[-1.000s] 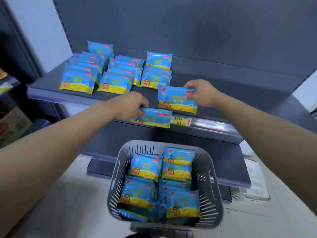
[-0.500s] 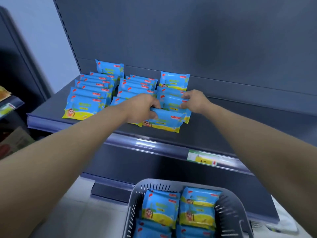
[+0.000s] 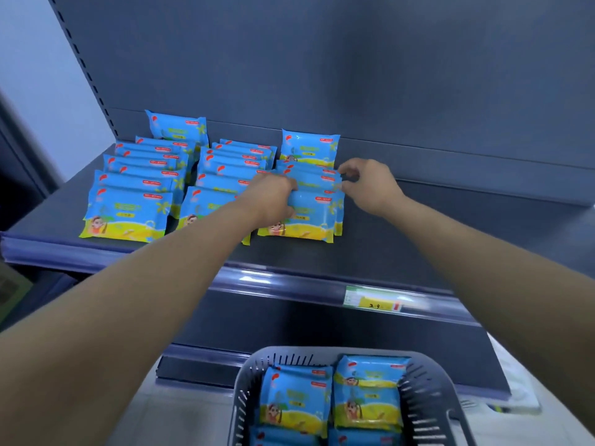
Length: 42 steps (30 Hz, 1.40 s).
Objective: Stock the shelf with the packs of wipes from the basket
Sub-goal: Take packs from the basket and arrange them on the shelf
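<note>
Wipes packs in grey basket

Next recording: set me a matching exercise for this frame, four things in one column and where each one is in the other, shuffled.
Things
1. left hand
2. right hand
3. basket
4. price tag

Places
A. on the front rail of the shelf
B. beside the right edge of the rightmost row of packs
C. at the bottom of the view, with packs in it
D. gripping the front pack of that row

Pairs: 1-D, 2-B, 3-C, 4-A
</note>
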Each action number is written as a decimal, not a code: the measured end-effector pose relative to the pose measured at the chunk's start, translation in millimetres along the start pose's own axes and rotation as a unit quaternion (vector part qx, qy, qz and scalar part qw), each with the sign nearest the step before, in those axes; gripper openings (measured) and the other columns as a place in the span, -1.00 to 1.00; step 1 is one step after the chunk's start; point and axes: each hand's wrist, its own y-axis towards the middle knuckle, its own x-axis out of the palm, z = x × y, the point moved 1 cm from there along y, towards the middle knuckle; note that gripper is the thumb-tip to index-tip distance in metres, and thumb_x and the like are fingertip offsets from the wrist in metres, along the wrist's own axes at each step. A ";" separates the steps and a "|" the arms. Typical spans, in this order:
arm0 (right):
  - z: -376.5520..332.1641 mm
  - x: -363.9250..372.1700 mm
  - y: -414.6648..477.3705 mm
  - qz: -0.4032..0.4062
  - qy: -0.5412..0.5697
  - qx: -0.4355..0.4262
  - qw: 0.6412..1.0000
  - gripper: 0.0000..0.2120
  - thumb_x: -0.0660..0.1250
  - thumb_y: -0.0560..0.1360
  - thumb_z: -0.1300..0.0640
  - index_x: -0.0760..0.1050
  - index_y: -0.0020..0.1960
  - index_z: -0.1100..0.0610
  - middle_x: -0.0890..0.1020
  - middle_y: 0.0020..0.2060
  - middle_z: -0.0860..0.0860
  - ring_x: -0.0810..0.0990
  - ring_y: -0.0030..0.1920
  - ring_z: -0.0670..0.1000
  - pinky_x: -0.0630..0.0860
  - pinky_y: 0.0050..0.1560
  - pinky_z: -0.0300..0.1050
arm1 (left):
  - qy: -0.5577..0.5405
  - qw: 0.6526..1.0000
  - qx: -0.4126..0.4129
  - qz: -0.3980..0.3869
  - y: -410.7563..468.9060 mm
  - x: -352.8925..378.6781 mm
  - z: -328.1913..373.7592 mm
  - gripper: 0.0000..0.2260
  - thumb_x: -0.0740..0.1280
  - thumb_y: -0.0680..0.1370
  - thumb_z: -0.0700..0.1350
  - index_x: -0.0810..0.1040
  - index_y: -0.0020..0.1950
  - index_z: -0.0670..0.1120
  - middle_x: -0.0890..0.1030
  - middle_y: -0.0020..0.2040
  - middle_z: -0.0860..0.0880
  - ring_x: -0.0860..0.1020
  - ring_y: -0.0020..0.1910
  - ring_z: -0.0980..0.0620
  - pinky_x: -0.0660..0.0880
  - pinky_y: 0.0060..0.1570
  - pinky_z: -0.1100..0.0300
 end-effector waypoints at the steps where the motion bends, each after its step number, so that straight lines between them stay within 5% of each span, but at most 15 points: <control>1: -0.8 -2.4 -7.9 0.007 0.002 -0.001 1.000 -0.71 0.29 0.50 0.20 0.52 0.21 0.14 0.61 0.08 0.07 0.55 0.11 0.08 0.50 0.11 -0.08 | 0.016 1.000 -0.001 0.009 3.2 3.1 1.4 -0.57 0.31 0.50 -0.02 0.39 0.33 -0.11 0.49 0.25 -0.13 0.40 0.25 -0.14 0.22 0.28 0.07; 10: -10.4 -19.2 -68.2 0.052 -0.103 -0.073 0.991 -0.65 0.26 0.53 0.09 0.45 0.30 0.14 0.50 0.23 0.07 0.40 0.24 0.12 0.35 0.26 0.02 | 0.073 0.994 0.009 0.086 -13.7 10.7 28.7 -0.53 0.31 0.51 -0.01 0.33 0.35 -0.17 0.42 0.27 -0.16 0.33 0.30 -0.15 0.02 0.40 0.08; 18: -33.8 -62.6 -120.2 0.124 -0.193 -0.178 0.957 -0.63 0.28 0.51 0.08 0.43 0.28 0.17 0.43 0.27 0.08 0.35 0.29 0.14 0.26 0.21 0.01 | 0.011 0.972 0.051 0.231 -84.5 -47.5 64.1 -0.61 0.41 0.44 -0.17 0.47 0.23 -0.23 0.52 0.14 -0.20 0.44 0.17 -0.24 0.26 0.24 0.01; 24: -43.8 -99.6 -169.9 0.216 -0.192 -0.255 0.923 -0.62 0.40 0.37 0.11 0.52 0.15 0.24 0.53 0.15 0.16 0.49 0.17 0.23 0.41 0.09 0.08 | 0.049 0.938 0.077 0.333 -140.1 -91.7 107.1 -0.64 0.46 0.37 -0.15 0.51 0.12 -0.20 0.54 0.05 -0.17 0.50 0.06 -0.22 0.29 0.12 0.04; 31: -36.4 -128.6 -227.1 0.258 -0.158 -0.300 0.905 -0.63 0.32 0.35 0.10 0.54 0.10 0.25 0.56 0.10 0.17 0.52 0.13 0.23 0.41 0.08 0.07 | 0.073 0.908 0.097 0.400 -200.0 -115.2 167.7 -0.65 0.40 0.38 -0.12 0.52 0.11 -0.22 0.56 0.04 -0.19 0.53 0.05 -0.23 0.25 0.13 0.08; 37: -5.9 -109.5 -270.5 0.190 -0.129 -0.316 0.921 -0.61 0.33 0.38 0.13 0.52 0.17 0.25 0.55 0.13 0.17 0.49 0.15 0.24 0.39 0.09 0.09 | 0.062 0.933 0.098 0.342 -239.5 -75.0 200.5 -0.67 0.33 0.40 -0.11 0.51 0.12 -0.22 0.57 0.02 -0.20 0.54 0.01 -0.23 0.34 0.05 0.02; 42: 32.6 -54.1 -302.5 0.073 -0.141 -0.316 0.935 -0.67 0.33 0.44 0.13 0.49 0.17 0.22 0.53 0.13 0.13 0.46 0.18 0.20 0.32 0.11 0.05 | 0.016 0.983 0.082 0.164 -265.0 -11.0 202.7 -0.64 0.46 0.36 -0.19 0.54 0.12 -0.22 0.56 0.00 -0.19 0.54 -0.02 -0.21 0.41 0.00 0.04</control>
